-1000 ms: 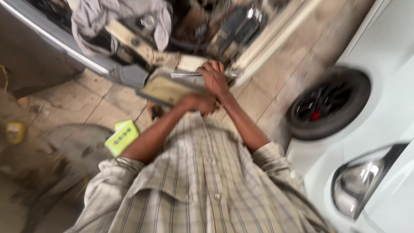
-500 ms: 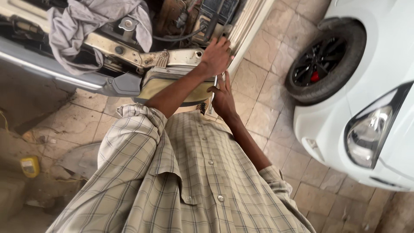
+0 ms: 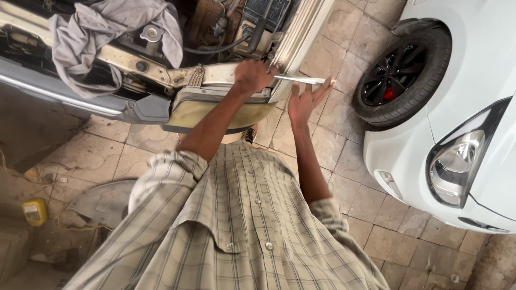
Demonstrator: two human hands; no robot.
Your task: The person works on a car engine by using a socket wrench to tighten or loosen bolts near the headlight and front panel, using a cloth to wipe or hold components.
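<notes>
A car with its bonnet open stands in front of me, with a yellowed headlamp [image 3: 215, 110] at its front corner. My left hand [image 3: 251, 75] is closed at the top edge of this headlamp. A thin pale strip [image 3: 301, 79] sticks out of the fist to the right. My right hand [image 3: 306, 99] is open with fingers spread, just right of the lamp beside the car's pale wing edge [image 3: 301, 37]. Its fingertips reach the strip's far end. My checked shirt fills the lower part of the view.
A grey cloth [image 3: 102, 32] lies over the engine bay's front rail. A black fuse box [image 3: 266, 11] sits behind my left hand. A white car [image 3: 473, 80] with a black wheel [image 3: 395, 80] stands close on the right. A yellow container [image 3: 33, 211] rests on the tiled floor at left.
Both hands were on the headlamp. My left hand has moved up to its top edge, my right hand has come off and opened, and the view has shifted toward the white car.
</notes>
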